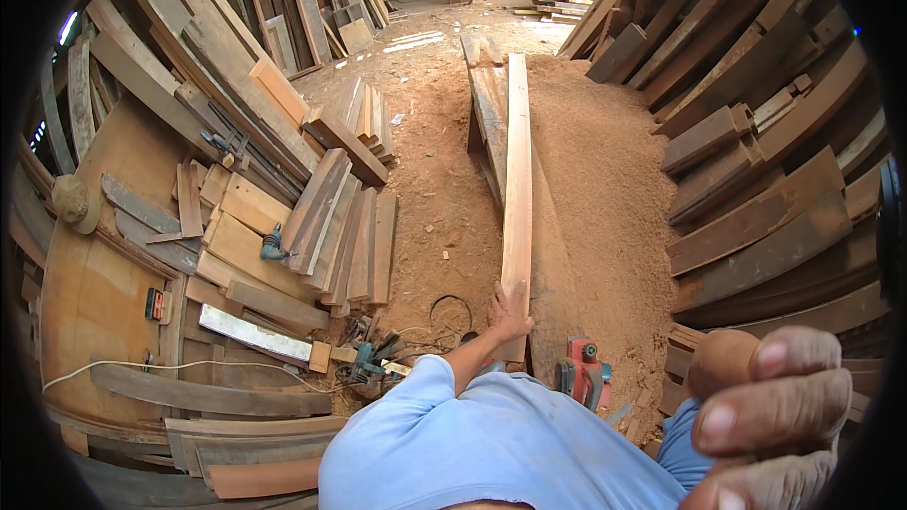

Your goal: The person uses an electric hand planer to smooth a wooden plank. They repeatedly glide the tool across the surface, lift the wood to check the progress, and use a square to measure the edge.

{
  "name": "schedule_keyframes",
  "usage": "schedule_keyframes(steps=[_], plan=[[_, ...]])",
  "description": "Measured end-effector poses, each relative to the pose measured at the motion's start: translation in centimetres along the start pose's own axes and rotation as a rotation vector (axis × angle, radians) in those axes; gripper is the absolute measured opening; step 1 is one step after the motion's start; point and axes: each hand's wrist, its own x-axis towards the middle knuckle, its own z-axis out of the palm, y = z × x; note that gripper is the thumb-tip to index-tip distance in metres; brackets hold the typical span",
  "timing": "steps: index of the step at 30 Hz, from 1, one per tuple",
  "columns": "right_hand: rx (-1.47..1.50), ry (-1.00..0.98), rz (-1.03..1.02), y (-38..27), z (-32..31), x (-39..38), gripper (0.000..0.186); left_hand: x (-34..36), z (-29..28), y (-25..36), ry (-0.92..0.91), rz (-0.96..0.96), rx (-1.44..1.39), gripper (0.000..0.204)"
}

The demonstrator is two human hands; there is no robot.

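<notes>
A long, pale reddish wooden plank (518, 170) runs away from me along a narrow, worn wooden bench (487, 99). My left hand (511, 312) is closed around the near end of the plank, its fingers over the edge. At the lower right, close to the view, my right hand (777, 401) is raised with its fingers curled. Its palm is hidden, so whatever it might hold does not show. Just right of the plank's near end, by my body, sits a red electric planer (586, 373).
Boards lean thickly along the left wall (255, 104) and the right wall (765, 198). Sawdust (605, 170) covers the ground. A teal drill (274, 244) lies on boards at left. Another teal power tool (367, 364) and a pale cord (217, 364) lie near my left side.
</notes>
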Motion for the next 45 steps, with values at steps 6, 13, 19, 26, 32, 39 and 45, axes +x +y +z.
schedule_keyframes(steps=[6, 13, 19, 26, 32, 39, 45], plan=[[0.033, 0.104, -0.053, 0.2, 0.8, 0.3, 0.019, 0.2, 0.5, 0.5, 0.001, 0.057, -0.042, 0.107], [0.186, 0.272, -0.209, 1.4, 4.7, 0.1, 0.027, 0.6, 1.1, 0.4, 0.013, 0.016, 0.013, 0.108], [0.266, 0.166, -0.139, -0.4, 3.0, 1.9, 0.034, 0.4, 0.8, -0.5, 0.019, 0.022, -0.015, 0.109], [0.168, 0.147, -0.181, -0.1, 3.2, 2.5, 0.038, 0.6, 1.4, 1.9, 0.015, 0.092, -0.06, 0.11], [0.319, -0.013, -0.12, 0.6, 1.1, 2.4, 0.034, 0.2, 0.4, 0.6, 0.008, 0.051, -0.015, 0.109], [0.243, 0.171, -0.207, 2.1, 3.4, 2.0, 0.037, 0.1, 0.0, 1.4, -0.002, 0.026, -0.012, 0.108], [0.309, 0.012, -0.173, 2.4, 1.6, 0.7, 0.039, 0.1, 0.2, 1.7, -0.014, 0.019, 0.033, 0.106]])
